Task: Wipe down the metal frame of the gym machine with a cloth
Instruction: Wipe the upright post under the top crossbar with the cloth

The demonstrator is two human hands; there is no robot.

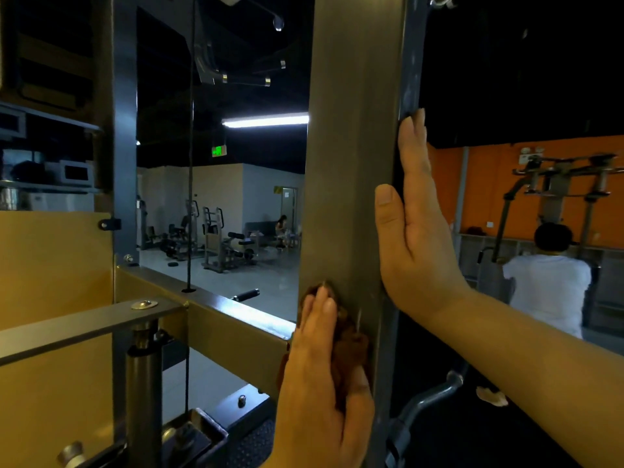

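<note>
**One wide-angle view from the person's head, close against the machine's upright post (351,163).**

The camera faces forward, roughly level. A ceiling light (266,120) shows in the upper half and the gym floor (236,275) lower down. It is so near the post that the metal runs through the middle of the picture from the top edge to the bottom, its edges leaning slightly in the frame. The left hand (317,383) comes in from the bottom edge at the centre. The right hand (415,238) sits higher at the post's right edge, with its forearm crossing the lower right corner. Left of the post the view reaches far across the room, and right of it to an orange wall (489,184).
</note>
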